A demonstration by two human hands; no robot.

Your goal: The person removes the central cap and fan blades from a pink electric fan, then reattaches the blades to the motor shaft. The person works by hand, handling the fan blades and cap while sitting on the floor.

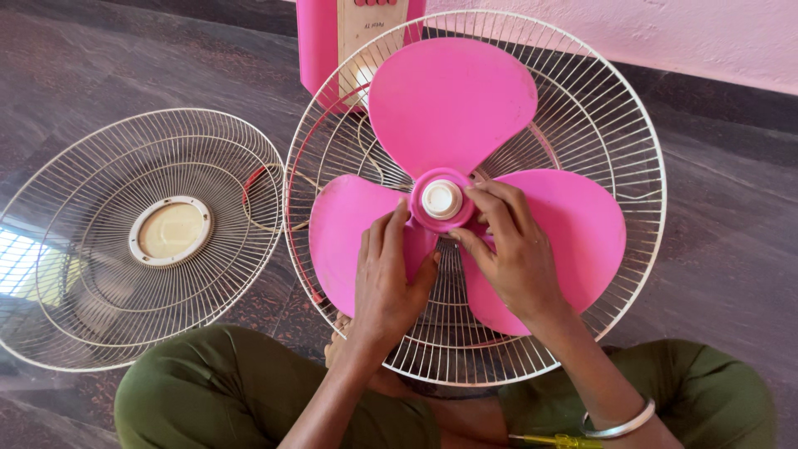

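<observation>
Sitting cross-legged, knees in green trousers [208, 391] at the bottom edge, a yellow-handled screwdriver [555, 440] lying on my right leg just by the wrist with the silver bangle [619, 426]. Both hands are on the pink fan blade [453, 104]. My left hand [386, 278] lies flat on the lower-left lobe, fingers loosely curled, tips touching the pink hub [416, 208]; it's pressing on it, not wrapped around anything. My right hand [511, 249] sits on the lower-right lobe, fingertips pinched in against the side of the hub, right beside the white centre cap [441, 199]. Can't tell if the fingers actually clamp the cap or only rest against the hub rim. The blade sits inside the white wire rear guard [632, 133], which lies face up on the dark stone floor [731, 249] between my knees and the wall. The front guard [100, 274] with its round centre plate lies flat to the left, its rim touching or just overlapping the rear guard's rim. Beyond the blade, the pink fan body [316, 41] with a pale control panel [366, 25] pokes out behind the guard, against the pink wall [665, 33].
</observation>
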